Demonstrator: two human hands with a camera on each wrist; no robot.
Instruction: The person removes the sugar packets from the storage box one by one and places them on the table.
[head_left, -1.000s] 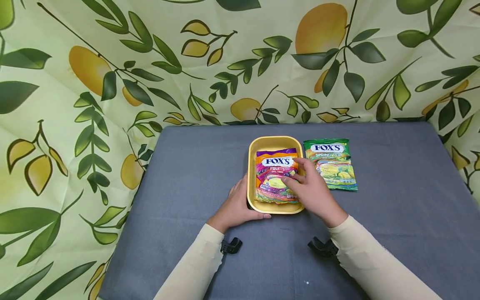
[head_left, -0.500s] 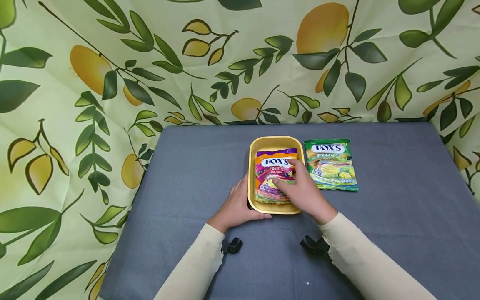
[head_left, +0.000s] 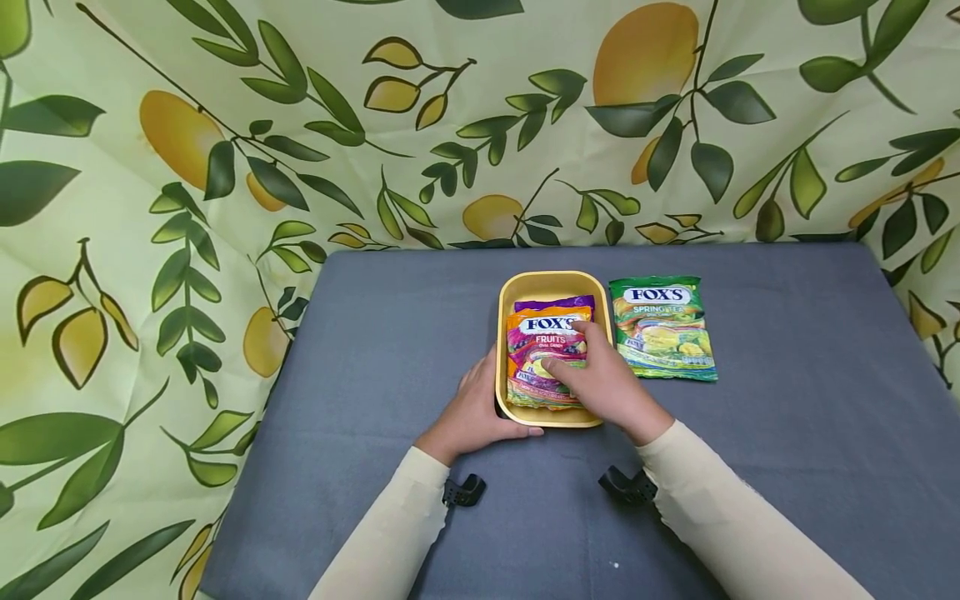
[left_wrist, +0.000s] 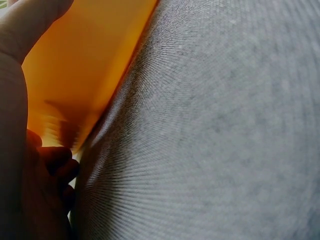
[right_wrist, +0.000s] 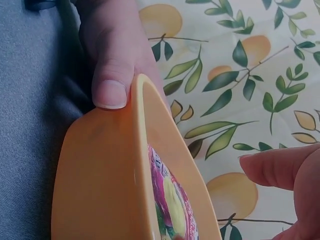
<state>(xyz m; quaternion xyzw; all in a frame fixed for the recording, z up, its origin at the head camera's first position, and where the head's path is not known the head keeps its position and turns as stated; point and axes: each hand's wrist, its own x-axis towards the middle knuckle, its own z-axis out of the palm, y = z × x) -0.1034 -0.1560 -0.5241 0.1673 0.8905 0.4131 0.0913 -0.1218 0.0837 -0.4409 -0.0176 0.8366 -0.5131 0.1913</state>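
A yellow tray (head_left: 551, 418) holds an orange-and-purple FOX'S Fruits packet (head_left: 536, 350), which overlaps another packet with a purple top edge (head_left: 562, 303). My left hand (head_left: 476, 417) grips the tray's left side, its thumb along the near end; the left wrist view shows curled fingers (left_wrist: 65, 167) by the tray wall (left_wrist: 75, 65). Over the tray's right part, my right hand (head_left: 618, 387) holds the Fruits packet at its right side, thumb on its face and other fingers partly hidden. In the right wrist view, the right thumb (right_wrist: 275, 167) shows beside the tray (right_wrist: 100, 175).
A green FOX'S Spring Tea packet (head_left: 666, 329) lies flat on the grey tabletop (head_left: 787, 400), just right of the tray. Behind the table hangs a cloth (head_left: 525, 167) printed with leaves and fruit. Black wrist straps with cameras sit under both wrists.
My right hand has moved left over the tray, and the front Fruits packet has shifted slightly left, showing more of the tray's right side. My left hand and the green packet have stayed put.
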